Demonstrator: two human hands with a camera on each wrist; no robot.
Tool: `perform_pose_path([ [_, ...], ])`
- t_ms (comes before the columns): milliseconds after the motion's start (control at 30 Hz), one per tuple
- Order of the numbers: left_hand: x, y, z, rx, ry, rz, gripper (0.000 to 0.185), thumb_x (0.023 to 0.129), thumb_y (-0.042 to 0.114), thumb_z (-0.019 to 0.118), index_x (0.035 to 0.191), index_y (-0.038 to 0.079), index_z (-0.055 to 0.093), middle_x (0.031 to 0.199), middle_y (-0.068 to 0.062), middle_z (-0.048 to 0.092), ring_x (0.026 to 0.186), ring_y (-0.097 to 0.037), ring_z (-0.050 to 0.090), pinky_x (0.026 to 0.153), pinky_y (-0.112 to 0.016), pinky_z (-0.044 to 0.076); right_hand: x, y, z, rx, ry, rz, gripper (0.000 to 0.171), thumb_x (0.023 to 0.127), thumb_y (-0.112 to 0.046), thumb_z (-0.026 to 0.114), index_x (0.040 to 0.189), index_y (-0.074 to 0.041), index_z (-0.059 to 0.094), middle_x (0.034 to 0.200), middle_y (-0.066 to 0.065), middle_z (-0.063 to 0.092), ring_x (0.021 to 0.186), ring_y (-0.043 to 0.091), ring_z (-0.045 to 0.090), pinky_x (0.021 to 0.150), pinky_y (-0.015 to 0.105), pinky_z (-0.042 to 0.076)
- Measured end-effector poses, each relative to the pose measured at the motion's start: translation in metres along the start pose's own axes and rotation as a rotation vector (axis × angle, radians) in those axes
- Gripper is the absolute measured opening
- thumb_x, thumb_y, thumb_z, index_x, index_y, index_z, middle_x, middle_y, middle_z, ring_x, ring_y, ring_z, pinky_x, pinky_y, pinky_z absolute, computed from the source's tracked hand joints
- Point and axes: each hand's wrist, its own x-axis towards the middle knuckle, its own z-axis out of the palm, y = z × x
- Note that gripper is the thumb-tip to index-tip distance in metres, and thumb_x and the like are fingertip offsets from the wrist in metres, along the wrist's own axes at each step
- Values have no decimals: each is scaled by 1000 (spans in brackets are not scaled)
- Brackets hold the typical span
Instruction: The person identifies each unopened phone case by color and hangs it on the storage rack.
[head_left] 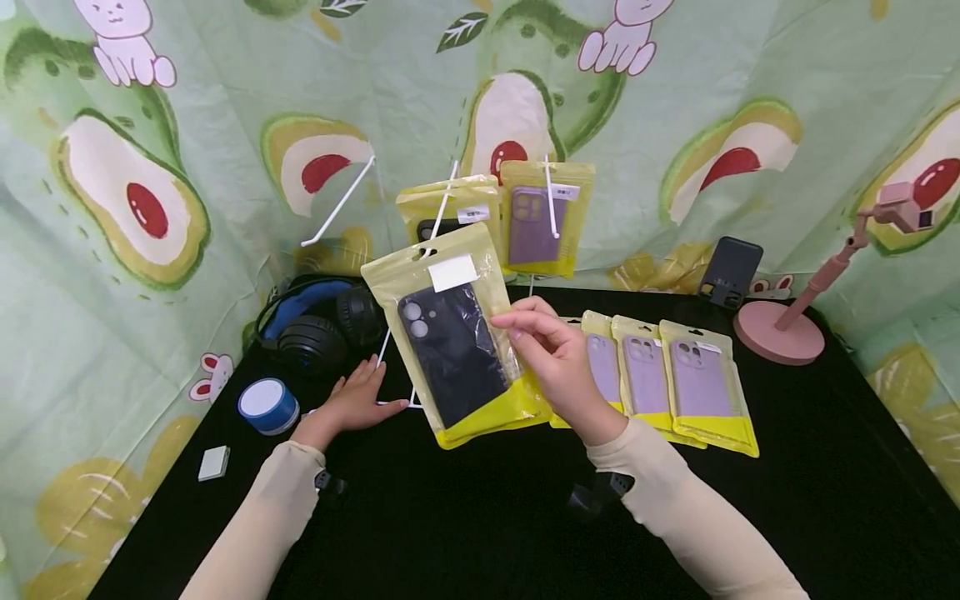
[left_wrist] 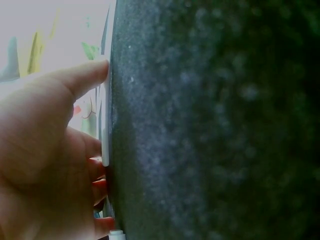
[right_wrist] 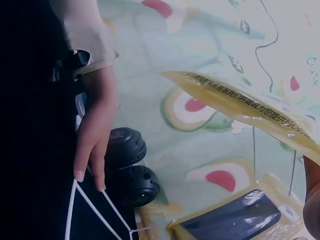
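Note:
My right hand [head_left: 517, 327] pinches the right edge of a yellow packet [head_left: 450, 333] holding a black phone case, lifted above the table. The packet's edge [right_wrist: 245, 107] shows from the side in the right wrist view. My left hand [head_left: 375, 383] lies flat on the black table [head_left: 480, 517], fingers straight, on the base of a white wire stand [head_left: 397, 404]. The same left hand [right_wrist: 92, 145] touches the wire [right_wrist: 95, 205] in the right wrist view. Two more yellow packets [head_left: 459, 212] [head_left: 537, 218] hang on the stand's hooks.
Three packets with purple cases [head_left: 652, 379] lie in a row right of my right hand. Black and blue headphones [head_left: 322, 325], a small blue speaker [head_left: 267, 406] and a white square [head_left: 213, 463] sit at the left. A pink phone stand [head_left: 783, 329] is far right.

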Motion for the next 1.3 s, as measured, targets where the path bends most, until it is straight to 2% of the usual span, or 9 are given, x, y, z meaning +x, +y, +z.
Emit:
perform_pose_path([
  [400, 1, 0, -1, 7, -19, -30, 92, 91, 59, 47, 149, -5, 14, 156, -23, -1, 143, -39, 0, 110, -62, 3, 14, 25, -5, -33, 77, 132, 19, 90, 8, 52, 103, 16, 62, 99, 0, 60, 92, 13, 53, 78, 19, 45],
  [667, 0, 3, -3, 3, -14, -36, 94, 90, 60, 48, 148, -5, 15, 156, -24, 1, 143, -39, 1, 110, -62, 4, 42, 41, -4, -76, 129, 133, 20, 90, 8, 53, 105, 14, 64, 95, -3, 60, 86, 10, 52, 75, 18, 42],
  [800, 3, 0, 0, 14, -20, -45, 92, 90, 59, 47, 149, -4, 14, 156, -22, 0, 143, -38, 0, 110, -61, 3, 50, 51, -6, -80, 135, 170, 20, 90, 9, 53, 107, 15, 63, 96, -3, 59, 86, 8, 52, 74, 17, 42],
  [967, 5, 1, 1, 26, -30, -55, 94, 90, 61, 47, 149, -4, 14, 156, -23, 0, 143, -40, 1, 110, -62, 4, 53, 61, -12, -91, 75, 259, 27, 90, 8, 55, 116, 13, 60, 107, 3, 57, 92, 12, 52, 81, 18, 43],
  [1100, 5, 3, 1, 39, -26, -53, 92, 90, 59, 48, 148, -5, 15, 155, -24, 2, 142, -41, 3, 109, -63, 5, 52, 65, -17, -76, 21, 335, 34, 91, 7, 55, 125, 11, 54, 121, 12, 52, 103, 17, 53, 88, 19, 44],
  [1300, 3, 1, 0, 41, -20, -60, 91, 91, 59, 46, 149, -4, 15, 156, -24, 2, 142, -40, 3, 109, -63, 5, 44, 65, -32, 39, -15, 381, 44, 92, 8, 51, 135, 10, 42, 136, 27, 45, 123, 30, 49, 98, 26, 43],
])
